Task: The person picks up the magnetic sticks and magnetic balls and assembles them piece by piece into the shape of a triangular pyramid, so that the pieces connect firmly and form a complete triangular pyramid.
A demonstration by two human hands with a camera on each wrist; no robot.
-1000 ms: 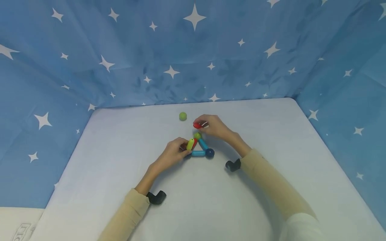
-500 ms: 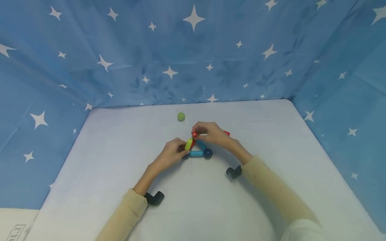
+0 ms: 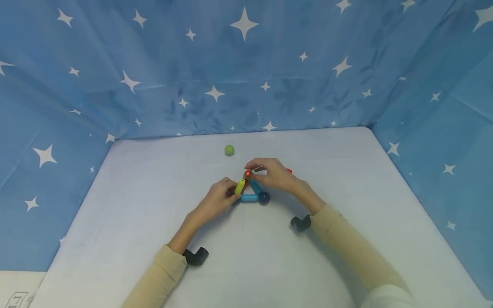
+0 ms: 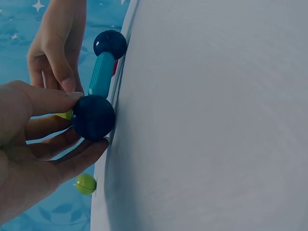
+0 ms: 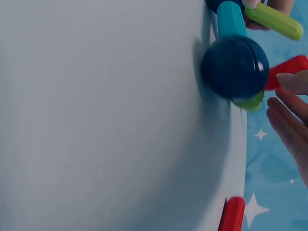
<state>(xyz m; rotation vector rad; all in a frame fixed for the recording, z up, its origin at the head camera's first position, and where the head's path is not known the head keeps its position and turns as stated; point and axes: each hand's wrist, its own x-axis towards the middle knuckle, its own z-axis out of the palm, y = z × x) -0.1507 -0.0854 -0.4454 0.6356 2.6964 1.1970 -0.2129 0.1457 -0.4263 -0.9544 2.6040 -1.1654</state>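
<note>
A triangle of magnetic rods and balls lies on the table. Its front side is a blue rod [image 3: 249,198] ending at a dark blue ball [image 3: 263,198] on the right. Another dark blue ball [image 4: 94,118] forms the left corner, where my left hand [image 3: 217,197] grips with thumb and fingers. A yellow-green rod [image 5: 274,20] slants up from that corner, held in the same hand. My right hand [image 3: 271,171] pinches a red rod [image 5: 288,66] end-on over the green ball [image 5: 252,103] at the back corner. That ball is mostly hidden.
A loose green ball [image 3: 229,150] sits toward the table's back edge. One loose red rod [image 5: 232,214] lies beyond my right hand. The white table [image 3: 246,256] ends at a blue starry curtain [image 3: 215,55]. Black wrist mounts [image 3: 197,256] stick out by the sleeves.
My right hand has come down and toward me, bringing the red rod from above and behind onto the back green ball and turning it end-on. My left hand keeps its grip.
</note>
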